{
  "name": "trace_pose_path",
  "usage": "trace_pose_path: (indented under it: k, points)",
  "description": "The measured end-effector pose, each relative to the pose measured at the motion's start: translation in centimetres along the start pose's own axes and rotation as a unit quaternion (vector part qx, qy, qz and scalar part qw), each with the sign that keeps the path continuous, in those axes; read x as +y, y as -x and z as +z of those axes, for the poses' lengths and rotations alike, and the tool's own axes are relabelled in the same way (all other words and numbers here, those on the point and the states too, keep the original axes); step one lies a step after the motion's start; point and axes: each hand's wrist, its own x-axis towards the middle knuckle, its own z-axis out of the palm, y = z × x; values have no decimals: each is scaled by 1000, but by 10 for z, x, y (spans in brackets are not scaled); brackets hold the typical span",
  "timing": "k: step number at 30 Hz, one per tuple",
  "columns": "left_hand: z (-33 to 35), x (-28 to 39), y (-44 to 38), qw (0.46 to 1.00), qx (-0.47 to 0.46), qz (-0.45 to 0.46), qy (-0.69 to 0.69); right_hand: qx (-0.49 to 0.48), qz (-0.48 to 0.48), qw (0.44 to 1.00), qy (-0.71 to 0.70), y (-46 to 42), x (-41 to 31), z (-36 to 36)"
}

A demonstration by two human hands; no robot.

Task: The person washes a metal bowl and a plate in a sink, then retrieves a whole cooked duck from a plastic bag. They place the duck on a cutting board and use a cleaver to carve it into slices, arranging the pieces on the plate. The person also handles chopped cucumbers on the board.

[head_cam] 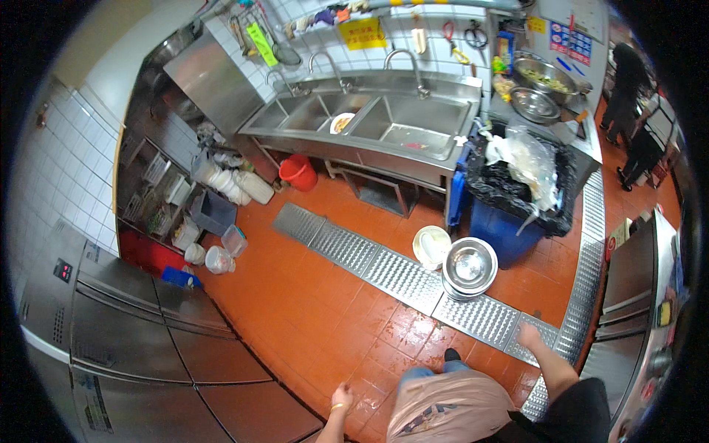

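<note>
My left hand, with a yellow band at the wrist, hangs low over the tiled floor and looks empty; its fingers are curled. My right hand is above the metal drain grate, right of a stack of steel bowls, and touches nothing that shows. How far its fingers are closed is unclear. Beside the bowls on the floor stands a pale round tub. Ahead, a steel sink unit has several basins, and a white plate with food scraps sits in the middle one.
A blue bin with a black liner and plastic bags stands right of the sink. A red bucket is under it. Plastic containers stand by the left shelf. Steel refrigerators border the left; a counter borders the right. Two people work far right.
</note>
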Motion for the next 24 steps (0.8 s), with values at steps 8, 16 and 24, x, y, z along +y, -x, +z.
trace_pose_path:
  k: [8,16,24]
  points:
    - [-15,-87,-58,948,-103,-294,57,65,-358,922,-136,-313,-477,-145]
    - [-202,59,-418,981,-113,-24,157,-111,-352,929,-25,-368,-659,-193]
    - [-461,482,-687,928,133,344,49,-16,-316,888,-333,-560,-770,-272]
